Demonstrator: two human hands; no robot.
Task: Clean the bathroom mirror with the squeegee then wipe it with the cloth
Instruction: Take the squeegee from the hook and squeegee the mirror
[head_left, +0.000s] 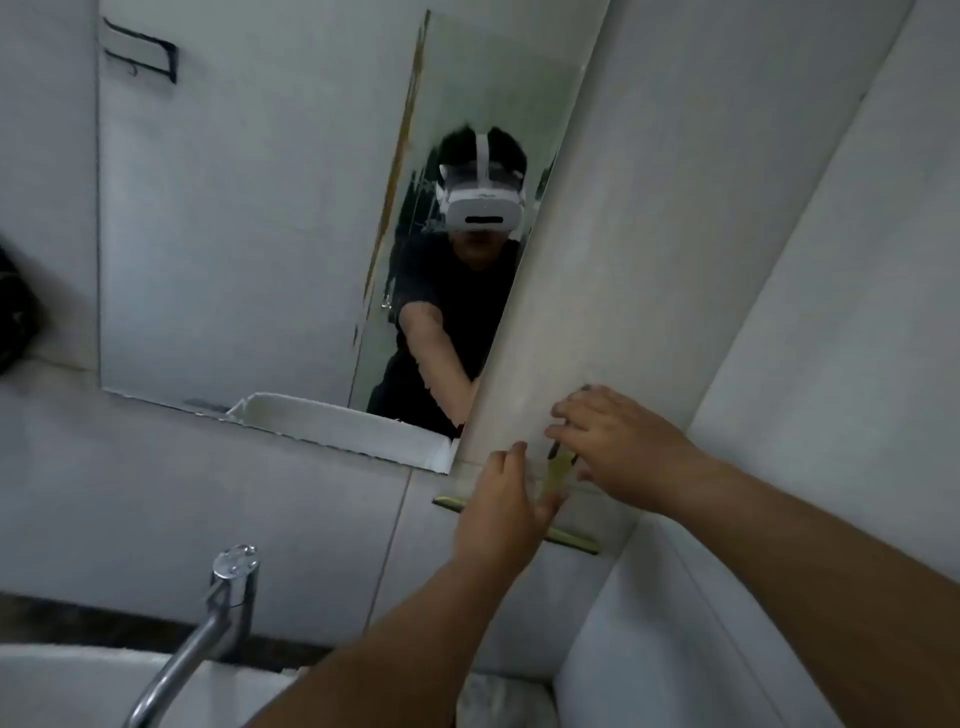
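The mirror (234, 234) hangs on the tiled wall at upper left and reflects a person wearing a white headset. The squeegee (561, 467) has a yellow-green handle and a long dark blade (576, 541). It lies flat against the white wall panel just right of and below the mirror's lower right corner. My left hand (498, 512) wraps over the squeegee's neck and hides the middle of the blade. My right hand (621, 447) pinches the top of the handle between fingers and thumb. I see no cloth that I can identify.
A chrome faucet (228, 597) rises over the white sink (78, 686) at lower left. A dark object (15, 312) sits on the ledge at the far left. Something white and crumpled (498, 696) lies below my arms. A white wall panel (597, 260) runs beside the mirror.
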